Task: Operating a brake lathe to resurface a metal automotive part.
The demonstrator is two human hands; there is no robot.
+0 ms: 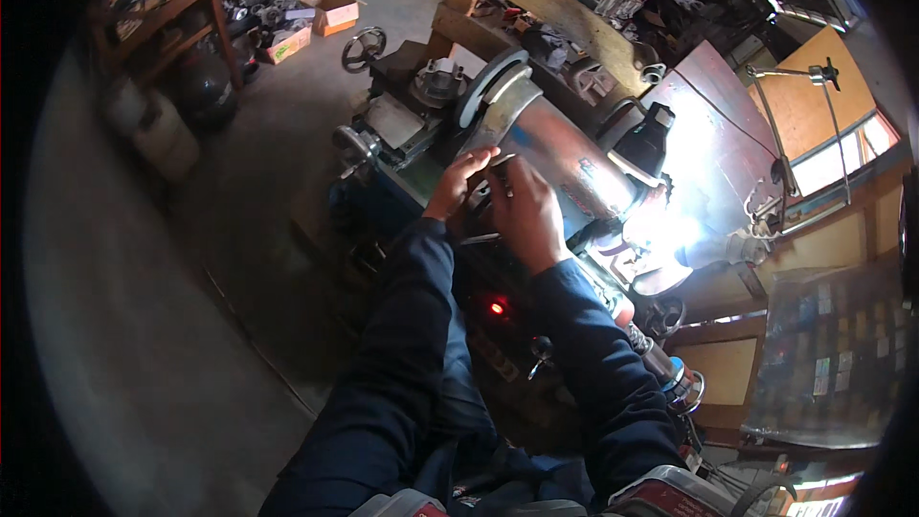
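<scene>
My left hand [462, 184] and my right hand [528, 209] are close together in front of a metal lathe-like machine. The left thumb and fingers pinch at a small dark metal part [481, 193] between the hands. My right hand has its fingers curled at the other side of that same spot. The part is mostly hidden by my fingers, so its kind cannot be made out. Just beyond the hands lies a large, shiny rounded cylinder [565, 153], with a thick grey disc [493, 86] at its far left end.
Left of the hands are the machine's slide [392, 124] and a handwheel [364, 48]. A bright lamp [684, 235] glares at the right, below a dark lamp-like fitting [643, 142]. A red light [497, 307] glows below my hands. Cardboard boxes [332, 10] stand on the floor.
</scene>
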